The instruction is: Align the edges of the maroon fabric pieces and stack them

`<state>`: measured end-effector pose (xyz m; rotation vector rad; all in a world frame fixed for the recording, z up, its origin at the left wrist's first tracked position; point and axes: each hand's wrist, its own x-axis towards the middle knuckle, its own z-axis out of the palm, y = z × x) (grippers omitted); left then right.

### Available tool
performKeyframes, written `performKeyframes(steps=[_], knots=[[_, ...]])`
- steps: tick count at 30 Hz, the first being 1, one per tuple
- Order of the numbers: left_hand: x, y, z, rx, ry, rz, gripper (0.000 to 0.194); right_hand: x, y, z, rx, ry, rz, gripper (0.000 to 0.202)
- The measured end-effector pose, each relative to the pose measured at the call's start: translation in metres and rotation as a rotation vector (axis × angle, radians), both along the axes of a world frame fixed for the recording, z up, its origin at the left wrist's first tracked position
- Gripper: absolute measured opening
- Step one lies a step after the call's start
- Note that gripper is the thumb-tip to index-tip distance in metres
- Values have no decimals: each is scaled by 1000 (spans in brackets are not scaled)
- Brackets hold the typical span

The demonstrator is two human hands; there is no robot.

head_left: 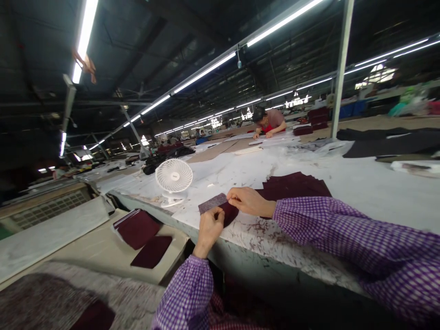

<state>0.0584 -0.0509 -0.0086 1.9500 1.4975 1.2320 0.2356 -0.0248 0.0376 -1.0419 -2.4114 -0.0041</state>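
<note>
A small maroon fabric piece (229, 213) with a speckled grey piece (212, 203) beside or under it lies at the front edge of the white worktable. My left hand (210, 228) pinches the near edge of the maroon piece between thumb and fingers. At its far edge, my right hand (248, 200) also has its fingers closed on the fabric. Just beyond my right wrist is a fanned stack of maroon fabric pieces (295, 184). Purple checked sleeves cover both forearms. The exact fingertip contact is too small to make out.
A white clip fan (173, 177) stands left of my hands near the table edge. Lower left, a beige surface (103, 245) holds maroon pieces (139, 228). Across the table a person (270, 122) leans over work. A metal post (342, 68) rises at right, by dark fabric (392, 143).
</note>
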Motion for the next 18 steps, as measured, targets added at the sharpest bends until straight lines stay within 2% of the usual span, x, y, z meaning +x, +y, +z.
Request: performKeyframes(steps=[2,6,9,14,18], knots=[[-4,4,-1,-30,-140,22,15,0,2,-6,17,-12,9,21],[-12,13,-6,-74,-289,43,16,2,5,-24,61,-200,129,24],[-16,17,-9,-115,-431,82,19,4,3,-34,121,-255,117,31],[-22,18,-9,-138,-622,83,20,4,-9,-28,248,-193,114,33],[-26,19,-9,-73,-695,106,18,5,-11,-23,276,-208,97,26]])
